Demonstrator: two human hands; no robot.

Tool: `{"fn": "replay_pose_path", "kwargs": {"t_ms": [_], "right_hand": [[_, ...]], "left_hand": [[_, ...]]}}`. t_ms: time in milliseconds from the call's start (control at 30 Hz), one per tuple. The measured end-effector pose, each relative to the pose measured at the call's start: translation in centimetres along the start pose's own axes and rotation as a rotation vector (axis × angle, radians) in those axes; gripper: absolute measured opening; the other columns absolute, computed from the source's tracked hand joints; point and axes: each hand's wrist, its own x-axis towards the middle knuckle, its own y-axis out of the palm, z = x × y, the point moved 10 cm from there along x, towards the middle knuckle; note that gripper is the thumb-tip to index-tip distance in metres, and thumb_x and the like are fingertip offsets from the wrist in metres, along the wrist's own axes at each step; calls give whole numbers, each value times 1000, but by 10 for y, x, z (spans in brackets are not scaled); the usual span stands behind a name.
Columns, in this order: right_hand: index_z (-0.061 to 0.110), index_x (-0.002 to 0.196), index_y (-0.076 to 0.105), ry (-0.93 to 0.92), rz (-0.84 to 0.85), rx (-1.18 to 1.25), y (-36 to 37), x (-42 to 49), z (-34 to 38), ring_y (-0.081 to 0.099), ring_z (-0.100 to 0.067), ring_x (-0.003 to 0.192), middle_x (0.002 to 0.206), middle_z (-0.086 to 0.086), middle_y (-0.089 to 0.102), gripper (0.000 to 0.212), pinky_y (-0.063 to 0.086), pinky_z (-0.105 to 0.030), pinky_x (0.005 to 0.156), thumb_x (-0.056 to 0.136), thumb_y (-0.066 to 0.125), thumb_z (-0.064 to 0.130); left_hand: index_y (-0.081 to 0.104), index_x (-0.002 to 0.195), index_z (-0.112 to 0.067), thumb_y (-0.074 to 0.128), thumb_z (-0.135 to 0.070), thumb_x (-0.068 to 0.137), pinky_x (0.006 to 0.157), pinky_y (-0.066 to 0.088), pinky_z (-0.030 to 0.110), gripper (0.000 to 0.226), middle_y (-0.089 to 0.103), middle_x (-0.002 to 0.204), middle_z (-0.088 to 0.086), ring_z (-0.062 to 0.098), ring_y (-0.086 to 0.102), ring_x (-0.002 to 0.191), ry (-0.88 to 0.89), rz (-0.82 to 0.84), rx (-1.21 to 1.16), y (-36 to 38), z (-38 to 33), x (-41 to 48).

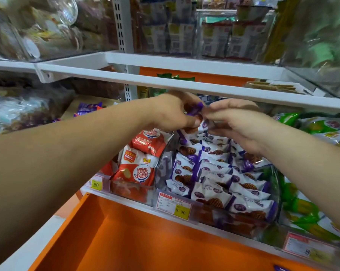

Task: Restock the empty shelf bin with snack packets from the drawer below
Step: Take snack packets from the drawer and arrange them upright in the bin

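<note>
- Reaching in under the white shelf (184, 83), both hands meet above the back of the bin (166, 153).
- The left hand (171, 112) has its fingers curled round a purple-ended packet (194, 111).
- The right hand (239, 124) pinches a white-and-purple wrapper end just beside the left thumb; whether it is the same packet cannot be told.
- The bin is clear-walled and piled close to its rim with packets (220, 182), white with purple ends and a round brown biscuit pictured on each.
- The shelf edge crosses just above the knuckles, so the hands work in a narrow gap over the bin.
- The orange drawer (145, 241) stands open below, in front of the bin; a scrap of purple shows at its lower right corner.
- A price tag (174, 205) reading 9.90 sits on the rail before the bin.
- Orange-and-white bags (143, 169) lie just left of the bin, green bags (321, 130) just right of it.
- More purple packs (88, 108) lie at the back left, beyond the left forearm.
- Goods on the top shelf are too blurred to name.
</note>
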Motion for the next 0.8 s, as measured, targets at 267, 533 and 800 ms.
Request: {"fn": "replay_pose_path", "kwargs": {"t_ms": [267,533,800], "right_hand": [[13,110,69,120,70,147,20,-3,-29,76,-24,97,104,-10,78,30,62,-43,86,83,78,3],[19,103,67,-76,118,-725,41,11,-16,66,-11,75,89,3,70,31,48,-17,58,80,87,30],[24,79,61,-99,58,-1007,45,37,-49,65,-16,81,87,5,70,33,53,-30,72,74,89,41]], "left_hand": [[70,112,-19,77,-19,89,83,57,25,24,75,104,2,16,72,98,-95,-107,-462,9,34,-2],[53,144,-24,58,-6,94,98,34,15,53,56,146,-4,15,53,133,-19,-143,141,-8,28,-28],[62,134,-26,60,-11,94,97,45,23,42,63,134,-4,16,59,121,25,-159,135,-3,27,-37]]}}
